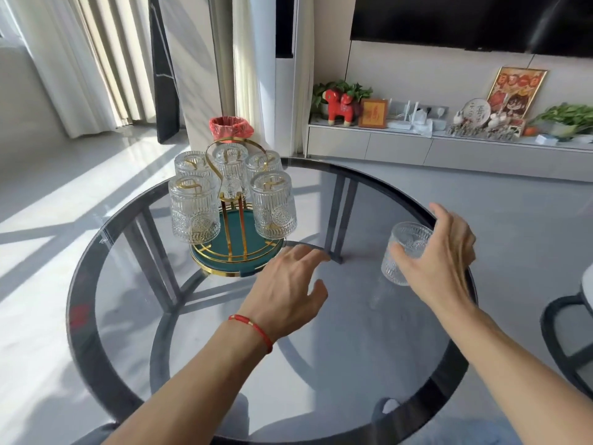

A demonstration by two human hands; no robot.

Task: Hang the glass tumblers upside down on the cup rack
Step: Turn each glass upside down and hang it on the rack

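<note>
A gold wire cup rack (231, 232) on a round green tray (224, 256) stands at the table's far left. Several ribbed glass tumblers hang on it upside down, among them a front left tumbler (194, 213) and a front right tumbler (273, 208). One more glass tumbler (405, 248) stands upright near the table's right edge. My right hand (441, 255) is spread around it, thumb against its near side and fingers extended past its far side. My left hand (288, 284), with a red string bracelet, hovers with relaxed fingers just right of the tray and holds nothing.
The round smoked-glass table (224, 364) has a dark rim and a dark frame beneath. A chair (571, 332) stands at the right edge. Behind are a bin with a red bag (231, 127), curtains, and a low cabinet (449, 149) with ornaments.
</note>
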